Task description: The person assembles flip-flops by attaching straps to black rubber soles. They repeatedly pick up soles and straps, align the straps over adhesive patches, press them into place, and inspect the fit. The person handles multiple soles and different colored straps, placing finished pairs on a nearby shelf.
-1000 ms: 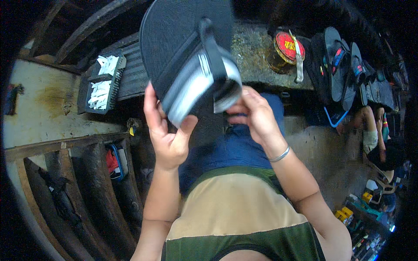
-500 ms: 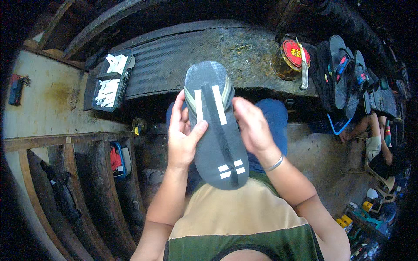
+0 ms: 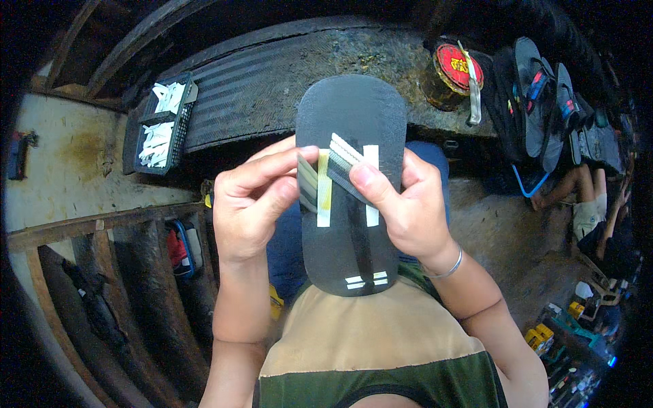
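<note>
A dark sandal sole (image 3: 350,102) stands before me, toe end away, with short white strips near its heel. My right hand (image 3: 415,200) grips its right edge, thumb pressed on the face over a grey strap end (image 3: 345,170) with a white tip lying diagonally there. Under that thumb runs a white strip (image 3: 371,211). Left of it is a yellow-stained pale strip (image 3: 324,204). My left hand (image 3: 255,194) is closed at the left edge, index finger and thumb on the grey-green sandal strap (image 3: 309,185); the fingers behind the sole are hidden.
On the dark bench (image 3: 272,88) stand a divided basket (image 3: 182,115) of white strips and a red-lidded can (image 3: 442,78) with a knife (image 3: 474,92) against it. Sandals (image 3: 534,102) lie at right. Wooden slats (image 3: 122,272) are at left; another person (image 3: 588,204) sits far right.
The sole has tilted up and come closer. A strap end now crosses its face under my right thumb. My left hand has shifted left off the face to the edge; the left strip now looks yellowish.
</note>
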The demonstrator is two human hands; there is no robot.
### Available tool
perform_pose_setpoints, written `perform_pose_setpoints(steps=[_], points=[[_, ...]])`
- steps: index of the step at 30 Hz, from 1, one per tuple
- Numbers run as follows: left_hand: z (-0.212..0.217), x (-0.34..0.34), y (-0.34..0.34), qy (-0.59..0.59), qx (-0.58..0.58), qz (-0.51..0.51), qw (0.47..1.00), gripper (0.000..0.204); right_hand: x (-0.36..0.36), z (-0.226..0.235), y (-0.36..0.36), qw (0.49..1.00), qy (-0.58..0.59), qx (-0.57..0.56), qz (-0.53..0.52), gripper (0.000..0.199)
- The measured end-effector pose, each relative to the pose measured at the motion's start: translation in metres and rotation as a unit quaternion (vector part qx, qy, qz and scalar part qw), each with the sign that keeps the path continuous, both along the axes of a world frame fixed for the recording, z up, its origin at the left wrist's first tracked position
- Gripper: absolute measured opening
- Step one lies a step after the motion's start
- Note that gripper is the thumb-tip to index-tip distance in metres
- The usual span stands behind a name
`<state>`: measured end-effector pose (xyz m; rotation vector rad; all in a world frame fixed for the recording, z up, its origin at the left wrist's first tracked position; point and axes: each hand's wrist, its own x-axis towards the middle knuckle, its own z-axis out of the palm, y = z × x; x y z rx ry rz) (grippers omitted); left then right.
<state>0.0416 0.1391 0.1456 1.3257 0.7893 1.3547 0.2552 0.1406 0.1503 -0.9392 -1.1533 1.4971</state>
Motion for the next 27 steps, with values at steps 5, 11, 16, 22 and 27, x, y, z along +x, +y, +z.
perform_pose_setpoints(steps=[5, 11, 16, 22, 27], points=[[0.021, 0.032, -0.004, 0.041, 0.011, 0.084, 0.996, 0.026, 0.005, 0.007, -0.007, 1.000, 0.017, 0.004, -0.010, 0.028], [0.037, 0.051, -0.016, 0.179, 0.145, 0.185, 0.955, 0.034, 0.013, 0.021, -0.014, 0.995, 0.077, 0.027, 0.063, 0.035], [0.061, 0.036, -0.008, 0.150, 0.012, 0.079, 0.985, 0.033, 0.009, 0.021, -0.012, 0.998, 0.032, -0.023, 0.052, 0.027], [0.097, 0.026, -0.005, 0.573, 0.282, 0.181, 0.748, 0.033, -0.001, 0.017, -0.015, 1.000, -0.008, -0.003, 0.025, 0.026], [0.117, 0.026, -0.002, 0.617, 0.255, 0.124, 0.734, 0.022, -0.012, 0.020, -0.016, 0.999, -0.038, 0.022, -0.003, 0.027]])
